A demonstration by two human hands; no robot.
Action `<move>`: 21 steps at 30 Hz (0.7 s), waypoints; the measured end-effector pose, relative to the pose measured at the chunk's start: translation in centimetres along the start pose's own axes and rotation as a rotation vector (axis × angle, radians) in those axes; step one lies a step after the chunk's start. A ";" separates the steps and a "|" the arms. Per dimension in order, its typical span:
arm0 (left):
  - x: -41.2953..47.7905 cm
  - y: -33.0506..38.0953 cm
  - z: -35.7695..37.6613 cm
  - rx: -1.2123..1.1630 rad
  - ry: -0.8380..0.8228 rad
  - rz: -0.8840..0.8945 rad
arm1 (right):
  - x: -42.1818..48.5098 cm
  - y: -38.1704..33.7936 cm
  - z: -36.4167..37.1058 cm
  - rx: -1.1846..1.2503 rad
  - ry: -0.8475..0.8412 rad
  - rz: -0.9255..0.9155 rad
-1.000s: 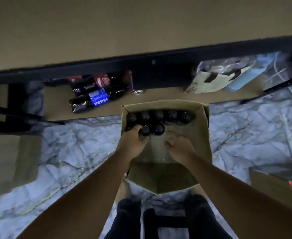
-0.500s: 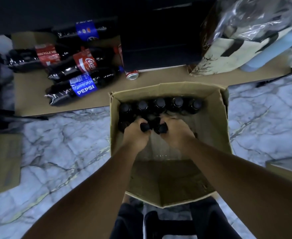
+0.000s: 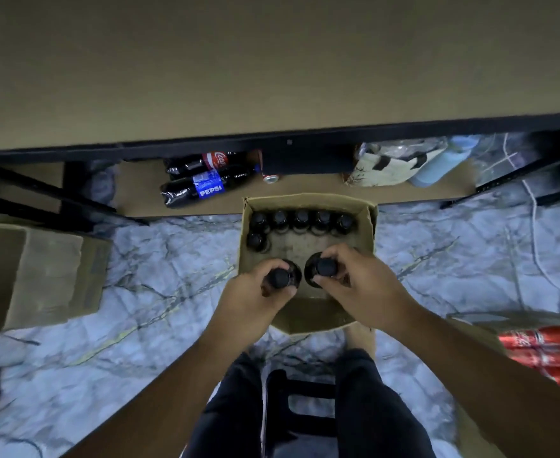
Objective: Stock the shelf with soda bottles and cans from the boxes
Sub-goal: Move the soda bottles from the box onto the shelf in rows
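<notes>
An open cardboard box stands on the marble floor in front of me, with several dark black-capped soda bottles upright along its far wall. My left hand grips the neck of one dark bottle, raised above the box's near part. My right hand grips a second dark bottle beside it. The wide tan shelf board with a black front edge spans the top of the view. On the low shelf beneath lie a Pepsi bottle and a Coca-Cola bottle.
Another cardboard box sits on the floor at the left. Red Coca-Cola cans lie in a box at the right edge. A can, a bag and a pale blue bottle rest on the low shelf. My legs straddle a black stool.
Both hands have lifted a bottle each out of the box and drawn them toward me. My view has tilted up, bringing the upper shelf board back in.
</notes>
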State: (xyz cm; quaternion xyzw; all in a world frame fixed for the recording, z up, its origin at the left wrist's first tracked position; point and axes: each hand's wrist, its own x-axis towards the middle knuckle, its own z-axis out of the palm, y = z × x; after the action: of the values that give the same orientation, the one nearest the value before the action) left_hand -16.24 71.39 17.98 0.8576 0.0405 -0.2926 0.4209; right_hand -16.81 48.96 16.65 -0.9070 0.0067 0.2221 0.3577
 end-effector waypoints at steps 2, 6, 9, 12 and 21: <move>-3.6 3.6 -2.4 -0.019 0.034 0.039 | -2.6 -3.1 -3.5 0.008 0.030 -0.043; -10.1 10.8 -8.0 -0.064 0.131 0.148 | -7.0 -10.3 -10.3 0.036 0.134 -0.186; -14.0 15.8 -12.9 -0.077 0.162 0.246 | -9.8 -16.3 -15.3 0.069 0.203 -0.287; -17.3 21.0 -17.9 -0.089 0.241 0.356 | -11.7 -21.8 -20.1 0.109 0.304 -0.403; -22.8 33.3 -31.0 -0.006 0.420 0.711 | -13.7 -36.5 -32.6 0.064 0.465 -0.654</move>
State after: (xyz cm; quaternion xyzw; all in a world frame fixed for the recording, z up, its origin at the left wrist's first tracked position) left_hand -10.02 77.14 68.17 0.8581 -0.1724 0.0528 0.4808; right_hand -9.93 52.88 66.88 -0.8757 -0.1948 -0.1148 0.4266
